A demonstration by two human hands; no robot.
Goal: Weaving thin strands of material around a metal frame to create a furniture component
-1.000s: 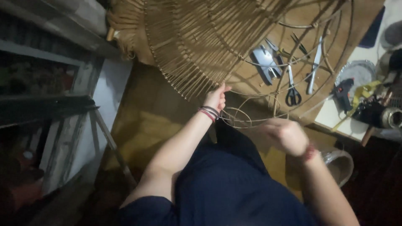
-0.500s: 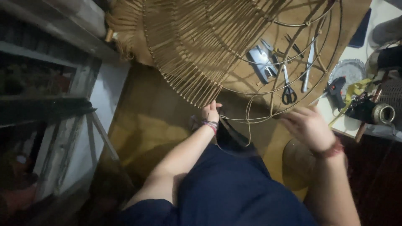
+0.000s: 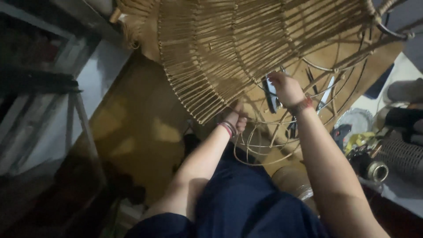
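At the lower edge of the big woven cane frame, where the finished weaving ends and bare wire ribs begin, both hands are at work. The left hand sits just under that woven edge, its grip clenched around what looks like a thin cane strand; loose loops of cane hang below the frame beside the wrist, which wears thin bands. The right hand reaches up against the open ribs to the right of the woven part, fingers curled in a closed grip, though I cannot tell whether it pinches a strand or a rib. A red band circles its wrist.

Seen through the frame's open ribs, scissors and a flat silver tool lie on the table. Farther right of the frame a dark tool and a small metal can sit among other clutter. Left of the frame stands a dim shelf.

To do this well, I judge the strand should stay taut between the two hands, lie snug against the last woven row, and pass each rib in the same order as the rows above it. Slack in the hanging loops could snag on the ribs, so feeding it out a little at a time seems wise.
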